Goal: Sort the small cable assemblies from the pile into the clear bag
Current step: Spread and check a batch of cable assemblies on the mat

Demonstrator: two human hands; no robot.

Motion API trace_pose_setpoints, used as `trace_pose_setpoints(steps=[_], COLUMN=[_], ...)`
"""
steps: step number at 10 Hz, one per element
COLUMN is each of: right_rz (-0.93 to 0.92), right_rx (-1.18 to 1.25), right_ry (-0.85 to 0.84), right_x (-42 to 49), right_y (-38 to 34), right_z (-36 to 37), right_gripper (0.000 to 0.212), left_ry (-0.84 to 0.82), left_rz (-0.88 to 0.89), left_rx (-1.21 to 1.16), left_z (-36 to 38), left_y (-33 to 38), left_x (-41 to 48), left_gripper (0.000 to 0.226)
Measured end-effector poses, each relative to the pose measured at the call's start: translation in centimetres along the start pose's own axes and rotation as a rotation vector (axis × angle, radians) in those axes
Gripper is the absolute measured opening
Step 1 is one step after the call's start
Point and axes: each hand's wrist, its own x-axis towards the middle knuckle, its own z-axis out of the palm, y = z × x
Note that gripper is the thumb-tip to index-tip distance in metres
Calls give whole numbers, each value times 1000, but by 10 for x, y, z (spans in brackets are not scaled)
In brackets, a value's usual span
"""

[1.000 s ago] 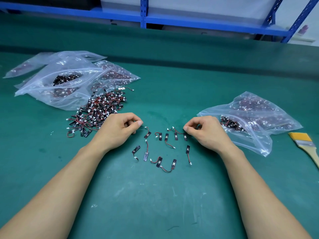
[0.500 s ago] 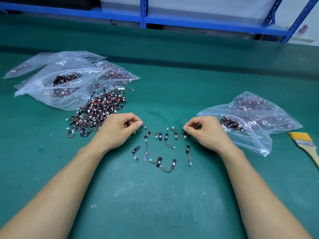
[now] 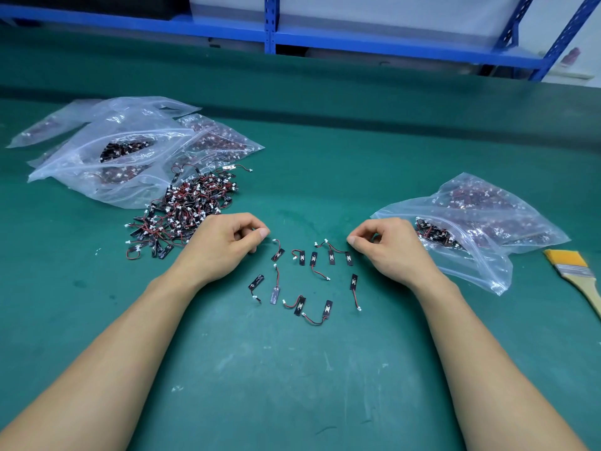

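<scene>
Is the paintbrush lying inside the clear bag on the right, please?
No, the paintbrush lies on the green mat, outside the clear bag.

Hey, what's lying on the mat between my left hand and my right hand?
In the head view, about ten loose cable assemblies lie spread singly on the green mat between the left hand and the right hand.

Green mat-covered worktable (image 3: 292, 385), scuffed; blue steel shelving (image 3: 270, 24) behind; pale wall beyond, even light.

Ten loose assemblies (image 3: 331, 257), one pile (image 3: 185, 213), one brush (image 3: 577, 273)
</scene>
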Motion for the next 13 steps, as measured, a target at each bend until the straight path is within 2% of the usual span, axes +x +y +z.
trace_pose_setpoints(steps=[13], right_rz=[34], right_rx=[-13], right_ry=[4], right_x=[-1], right_y=[-3], right_z=[-1], right_gripper=[14], left_ry=[-2], left_rz=[10], left_rx=[14], left_z=[0], left_y=[2], left_x=[-1], left_gripper=[12])
